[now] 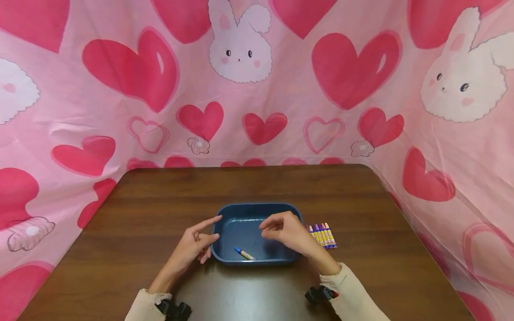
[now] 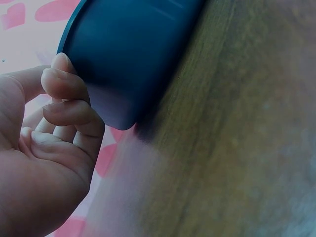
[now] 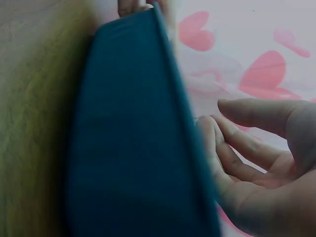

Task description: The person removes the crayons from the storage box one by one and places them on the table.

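Note:
A dark blue rectangular tray (image 1: 257, 261) lies on the table. Inside it, near the front wall, is one blue-tipped crayon (image 1: 245, 253) with a yellow wrapper. My left hand (image 1: 192, 244) is at the tray's left side, index finger extended and thumb tip right at the rim; its other fingers bend below, outside the wall. Over the right part of the tray, my right hand (image 1: 286, 232) hovers with relaxed, bent fingers. In the right wrist view its thumb (image 3: 256, 112) stands apart from the fingers, nothing between them.
Several crayons (image 1: 324, 236) with yellow and purple wrappers lie side by side to the right of the tray, partly hidden by the right forearm. The brown wooden table (image 1: 140, 214) is enclosed by a pink curtain (image 1: 241, 98) with hearts and rabbits.

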{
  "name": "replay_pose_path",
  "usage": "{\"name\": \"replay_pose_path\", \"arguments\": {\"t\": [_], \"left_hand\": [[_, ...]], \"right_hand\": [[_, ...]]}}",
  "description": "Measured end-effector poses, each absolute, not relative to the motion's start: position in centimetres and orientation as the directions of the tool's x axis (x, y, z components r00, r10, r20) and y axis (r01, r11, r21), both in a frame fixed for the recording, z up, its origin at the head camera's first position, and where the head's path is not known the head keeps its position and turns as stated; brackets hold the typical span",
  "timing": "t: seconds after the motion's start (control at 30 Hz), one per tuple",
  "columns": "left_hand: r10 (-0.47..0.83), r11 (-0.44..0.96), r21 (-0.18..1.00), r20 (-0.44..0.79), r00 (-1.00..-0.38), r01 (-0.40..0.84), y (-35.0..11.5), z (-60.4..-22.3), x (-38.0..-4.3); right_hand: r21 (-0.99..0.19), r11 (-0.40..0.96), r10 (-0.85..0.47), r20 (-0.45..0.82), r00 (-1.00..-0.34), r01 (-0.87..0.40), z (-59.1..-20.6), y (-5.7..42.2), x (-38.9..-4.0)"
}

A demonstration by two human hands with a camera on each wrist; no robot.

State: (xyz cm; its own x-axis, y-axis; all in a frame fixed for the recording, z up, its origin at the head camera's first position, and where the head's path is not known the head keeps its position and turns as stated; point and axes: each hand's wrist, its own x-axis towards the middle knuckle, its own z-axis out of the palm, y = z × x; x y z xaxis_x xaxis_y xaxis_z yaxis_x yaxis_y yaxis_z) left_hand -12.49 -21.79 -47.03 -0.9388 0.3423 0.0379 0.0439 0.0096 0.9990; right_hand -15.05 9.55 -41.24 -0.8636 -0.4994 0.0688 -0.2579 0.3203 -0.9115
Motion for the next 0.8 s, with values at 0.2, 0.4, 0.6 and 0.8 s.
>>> {"name": "replay_pose_path", "arguments": {"t": [0.2, 0.4, 0.6, 0.8], "left_hand": [[0.342, 0.016, 0.999, 0.032, -0.939, 0.039, -21.7, -47.1, -12.5], [0.345, 0.013, 0.999, 0.032, -0.938, 0.039, -21.6, -47.2, -12.5], [0.352, 0.01, 0.999, 0.047, -0.935, 0.054, -21.5, -47.2, -12.5], [0.346, 0.008, 0.999, 0.048, -0.937, 0.054, -21.6, -47.0, -12.5]], "right_hand": [[-0.888, 0.393, -0.577, -0.038, -0.816, -0.237, -42.9, 7.5, -15.8], [-0.763, 0.541, -0.607, -0.063, -0.792, -0.354, -44.3, 5.5, -15.2], [-0.726, 0.578, -0.625, -0.101, -0.774, -0.372, -44.7, 5.0, -14.7], [-0.736, 0.552, -0.613, -0.04, -0.789, -0.392, -44.8, 4.8, -15.1]]}}
